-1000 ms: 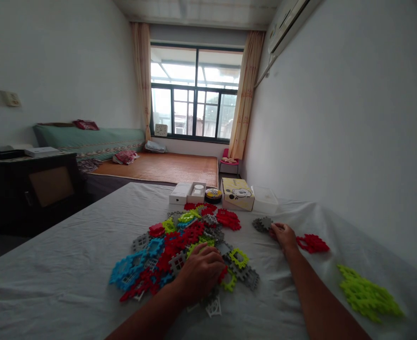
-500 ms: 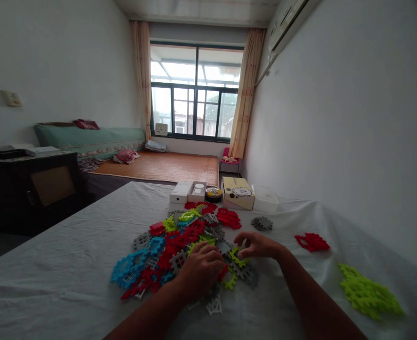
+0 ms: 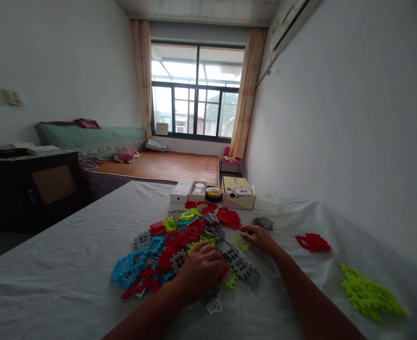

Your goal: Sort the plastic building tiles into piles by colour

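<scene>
A heap of interlocking plastic building pieces [image 3: 174, 243] in red, blue, grey and yellow-green lies on the cloth-covered table. My left hand [image 3: 201, 267] rests on its near right side, fingers lying loosely over the pieces and nothing gripped that I can see. A red bit shows beside those fingertips. Just right of the heap, my right hand [image 3: 259, 238] is closed on a yellow-green building piece [image 3: 242, 243], partly hidden by the hand. Below it lie grey window-like pieces [image 3: 242, 265] and another yellow-green piece [image 3: 230, 279].
Sorted stacks lie to the right: grey pieces [image 3: 264, 222], red pieces [image 3: 313, 242] and yellow-green pieces [image 3: 369, 293]. Along the far edge stand white boxes [image 3: 181, 192], a round tin [image 3: 214, 194], a yellow box [image 3: 238, 192] and a clear tray [image 3: 266, 197].
My right hand has lifted a yellow-green piece off the grey ones and shifted slightly right and away from me. My left hand has stayed in place.
</scene>
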The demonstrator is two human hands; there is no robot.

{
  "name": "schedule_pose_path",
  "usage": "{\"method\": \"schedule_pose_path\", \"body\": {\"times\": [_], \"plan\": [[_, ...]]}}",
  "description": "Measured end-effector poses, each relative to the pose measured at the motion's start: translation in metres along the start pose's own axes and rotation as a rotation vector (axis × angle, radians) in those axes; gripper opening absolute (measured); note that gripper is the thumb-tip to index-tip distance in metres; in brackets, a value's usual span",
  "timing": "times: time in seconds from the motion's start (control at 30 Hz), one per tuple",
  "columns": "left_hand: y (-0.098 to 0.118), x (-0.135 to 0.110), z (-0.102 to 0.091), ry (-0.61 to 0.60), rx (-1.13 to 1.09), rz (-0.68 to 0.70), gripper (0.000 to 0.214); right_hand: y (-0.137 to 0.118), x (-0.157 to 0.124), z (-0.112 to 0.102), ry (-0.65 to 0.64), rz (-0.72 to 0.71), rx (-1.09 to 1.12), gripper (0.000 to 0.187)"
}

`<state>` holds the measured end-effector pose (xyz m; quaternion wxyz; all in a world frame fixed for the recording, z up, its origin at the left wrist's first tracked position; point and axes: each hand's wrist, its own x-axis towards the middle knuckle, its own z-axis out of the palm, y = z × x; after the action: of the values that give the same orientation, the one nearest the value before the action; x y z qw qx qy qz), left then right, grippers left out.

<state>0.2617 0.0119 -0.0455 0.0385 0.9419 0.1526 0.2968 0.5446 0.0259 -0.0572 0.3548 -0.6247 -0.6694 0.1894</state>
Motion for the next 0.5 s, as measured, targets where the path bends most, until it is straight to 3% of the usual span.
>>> {"method": "schedule_pose_path", "body": {"times": [0.1,0.23,0.4,0.5], "plan": [[0.000,0.000,0.001,-0.008,0.000,-0.007,0.016,-0.017,-0.001,0.009,0.036,-0.157,-0.128,0.029],[-0.001,-0.001,0.002,-0.010,0.004,-0.008,0.017,-0.039,-0.008,0.025,-0.194,-0.294,-0.120,0.036],[-0.002,-0.001,0.001,-0.006,0.018,0.009,0.017,-0.049,-0.013,0.036,-0.184,-0.307,-0.245,0.029],[-0.002,-0.001,0.001,0.006,0.027,0.009,0.016,-0.057,-0.013,0.032,-0.200,-0.319,-0.185,0.020]]}}
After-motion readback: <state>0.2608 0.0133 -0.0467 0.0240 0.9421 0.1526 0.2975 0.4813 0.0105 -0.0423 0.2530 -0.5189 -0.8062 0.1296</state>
